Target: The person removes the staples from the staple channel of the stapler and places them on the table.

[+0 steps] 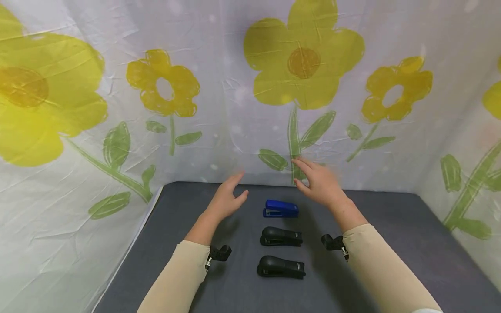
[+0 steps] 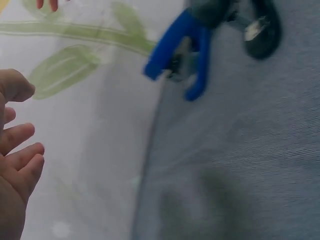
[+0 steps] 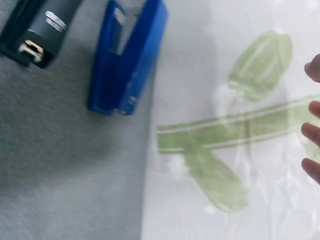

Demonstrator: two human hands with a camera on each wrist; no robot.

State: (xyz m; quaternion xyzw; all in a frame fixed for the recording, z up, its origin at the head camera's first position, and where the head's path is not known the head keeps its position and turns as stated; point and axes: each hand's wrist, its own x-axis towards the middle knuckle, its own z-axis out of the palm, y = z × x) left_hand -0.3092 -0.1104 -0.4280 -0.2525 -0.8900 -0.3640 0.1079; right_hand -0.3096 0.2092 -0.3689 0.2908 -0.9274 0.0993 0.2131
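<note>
Three staplers lie in a column on the grey table: a blue stapler (image 1: pixel 280 209) at the back, a black stapler (image 1: pixel 281 236) in the middle and another black stapler (image 1: pixel 281 267) nearest me. My left hand (image 1: pixel 227 198) hovers left of the blue stapler, fingers extended, thumb apart. On the other side, my right hand (image 1: pixel 318 181) is raised above and to the right of it with spread fingers. Neither hand touches anything. In the right wrist view the blue stapler (image 3: pixel 127 60) shows its gap between arm and base, and only the right fingertips (image 3: pixel 312 132) appear.
A white curtain (image 1: pixel 223 130) printed with yellow flowers rises behind the table (image 1: pixel 383 243) and along both sides. Each wrist carries a small black camera, one on the left forearm (image 1: pixel 220 253) and one on the right forearm (image 1: pixel 332 242).
</note>
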